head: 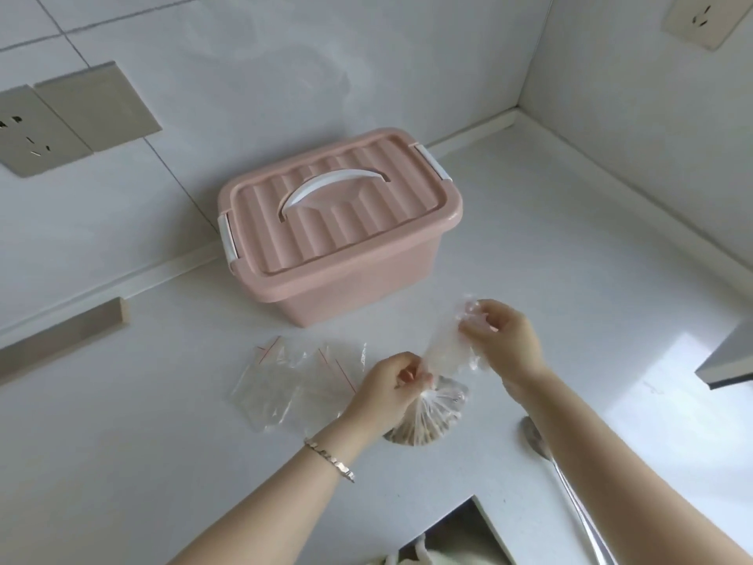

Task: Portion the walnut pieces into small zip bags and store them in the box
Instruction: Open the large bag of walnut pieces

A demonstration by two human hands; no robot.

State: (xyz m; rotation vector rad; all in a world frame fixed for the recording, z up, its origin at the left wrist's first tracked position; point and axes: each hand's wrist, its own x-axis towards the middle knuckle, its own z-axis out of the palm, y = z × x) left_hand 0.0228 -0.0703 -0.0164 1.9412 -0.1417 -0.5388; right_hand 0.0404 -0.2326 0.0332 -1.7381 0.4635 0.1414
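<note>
A clear plastic bag of walnut pieces (428, 422) sits on the white counter, its neck twisted upward. My left hand (387, 389) pinches the neck just above the nuts. My right hand (505, 340) grips the loose upper end of the same bag, higher and to the right. Several empty small zip bags (293, 377) with red seal lines lie flat to the left of my left hand. The pink storage box (338, 226) stands behind them with its lid on and its white handle folded down.
A metal spoon (542, 446) lies on the counter under my right forearm. A sink cut-out (448, 536) opens at the bottom edge. Tiled walls with sockets (28, 132) close the corner behind the box. A grey object (729, 360) juts in at the right.
</note>
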